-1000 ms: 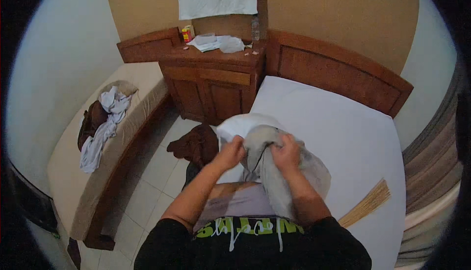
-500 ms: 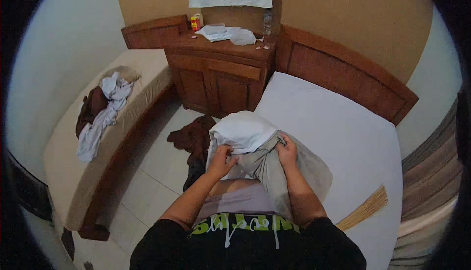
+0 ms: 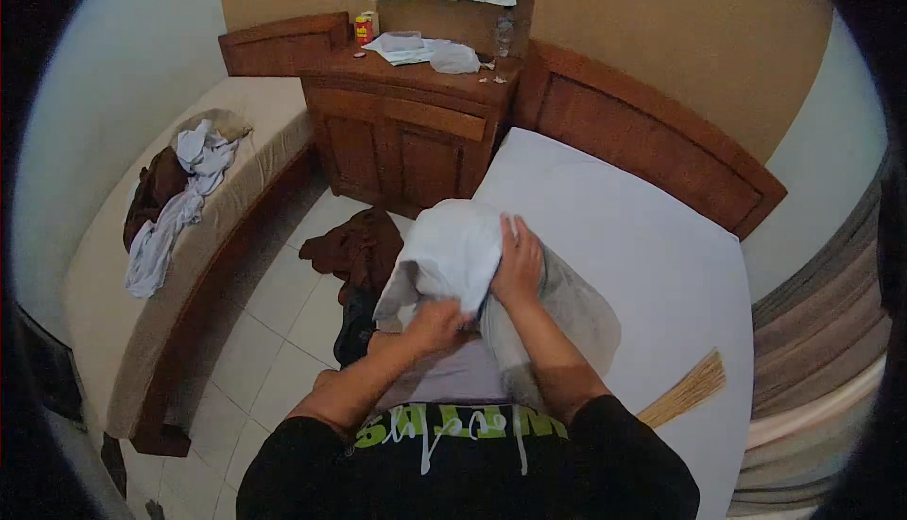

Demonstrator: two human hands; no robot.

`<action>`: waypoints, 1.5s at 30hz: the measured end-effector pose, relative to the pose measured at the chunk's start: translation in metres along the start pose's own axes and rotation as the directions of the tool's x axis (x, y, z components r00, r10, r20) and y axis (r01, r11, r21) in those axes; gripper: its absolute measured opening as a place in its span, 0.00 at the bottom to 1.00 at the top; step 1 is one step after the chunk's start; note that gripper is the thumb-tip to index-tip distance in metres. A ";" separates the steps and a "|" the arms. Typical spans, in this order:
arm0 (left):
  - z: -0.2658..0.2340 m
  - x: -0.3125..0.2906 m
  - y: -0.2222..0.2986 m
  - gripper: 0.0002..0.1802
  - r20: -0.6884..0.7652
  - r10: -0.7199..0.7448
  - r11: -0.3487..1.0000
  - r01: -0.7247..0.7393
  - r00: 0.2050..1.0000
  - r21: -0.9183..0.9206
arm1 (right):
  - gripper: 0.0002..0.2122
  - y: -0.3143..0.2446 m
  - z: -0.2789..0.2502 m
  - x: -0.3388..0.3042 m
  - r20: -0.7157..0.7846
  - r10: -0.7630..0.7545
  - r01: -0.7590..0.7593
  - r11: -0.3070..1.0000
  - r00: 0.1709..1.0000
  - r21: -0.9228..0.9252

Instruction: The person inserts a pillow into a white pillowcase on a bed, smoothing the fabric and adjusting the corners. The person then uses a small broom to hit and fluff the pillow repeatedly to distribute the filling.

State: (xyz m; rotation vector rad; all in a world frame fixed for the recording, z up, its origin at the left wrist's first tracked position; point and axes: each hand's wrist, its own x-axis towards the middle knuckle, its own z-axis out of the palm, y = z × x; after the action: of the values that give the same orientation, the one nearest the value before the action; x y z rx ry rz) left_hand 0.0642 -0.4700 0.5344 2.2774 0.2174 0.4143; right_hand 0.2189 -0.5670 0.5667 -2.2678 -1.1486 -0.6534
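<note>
A plump white pillow [image 3: 453,237] rests on my lap at the bed's left edge, its near left side trimmed by a loose fold of cloth. My left hand [image 3: 439,324] is closed in a fist on the cloth at the pillow's near end. Higher up, my right hand [image 3: 518,260] grips the pillow's right side, fingers bent against it. A grey cloth cover [image 3: 576,307] spreads from beneath my right forearm onto the white bed [image 3: 624,204]; how much of it wraps the pillow is hidden.
Brown cloth [image 3: 354,246] lies heaped on the tiled floor. A bundle of straw bristles [image 3: 690,388] is on the bed at right. Crumpled white and brown cloths [image 3: 184,185] lie on the second bed [image 3: 269,109]. A wooden cabinet [image 3: 397,133] stands between the beds.
My right hand has shifted from the grey cloth up to the pillow's right side. My left hand has closed and moved slightly lower. The view has shifted a little.
</note>
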 end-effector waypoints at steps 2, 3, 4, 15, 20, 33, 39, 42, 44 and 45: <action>0.009 -0.012 0.007 0.08 0.119 0.068 0.995 -0.059 0.991 -0.074 | 0.42 0.009 0.015 0.005 -0.031 0.050 -0.050 0.999 0.998 -0.011; 0.012 -0.014 0.000 0.08 0.109 0.096 0.995 -0.092 0.989 -0.037 | 0.41 0.009 0.022 0.004 0.027 0.046 -0.046 0.999 0.999 0.002; 0.012 -0.013 -0.015 0.09 0.099 0.124 0.992 -0.125 0.987 0.005 | 0.40 0.009 0.025 0.005 0.083 0.040 -0.042 0.999 0.996 0.018; -0.055 -0.018 -0.012 0.14 -0.445 0.302 0.950 -0.228 0.843 0.212 | 0.34 0.164 0.000 -0.053 0.513 0.657 -0.680 0.712 0.553 -0.178; -0.057 0.005 0.014 0.20 0.130 0.057 0.884 -0.111 0.990 0.454 | 0.19 0.153 0.007 -0.059 0.457 0.584 -0.584 0.796 0.671 -0.161; -0.056 0.020 0.032 0.18 0.227 0.314 0.833 -0.382 0.922 0.401 | 0.08 0.117 -0.129 0.031 -0.290 0.279 -0.101 0.858 0.915 0.504; -0.018 0.019 -0.004 0.10 0.305 0.311 0.915 -0.370 0.900 0.158 | 0.06 0.115 -0.088 -0.035 -0.024 -0.011 0.016 0.968 1.000 0.250; -0.033 0.058 0.004 0.09 0.051 0.372 0.919 -0.376 0.927 0.123 | 0.08 0.080 -0.053 -0.065 0.093 -0.078 0.049 0.960 0.993 0.277; -0.043 0.089 0.006 0.10 -0.052 0.370 0.924 -0.362 0.927 0.118 | 0.08 0.054 -0.061 -0.055 0.143 -0.149 0.082 0.916 0.978 0.392; -0.049 0.104 0.009 0.12 -0.061 0.363 0.924 -0.350 0.930 0.157 | 0.09 0.045 -0.070 -0.052 0.163 -0.183 0.093 0.890 0.970 0.447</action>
State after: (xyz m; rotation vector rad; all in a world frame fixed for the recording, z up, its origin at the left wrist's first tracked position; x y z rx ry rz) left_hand 0.1433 -0.4132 0.5956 2.4469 -0.1329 0.7104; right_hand 0.2160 -0.6646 0.5773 -1.9066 -1.4037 -0.1852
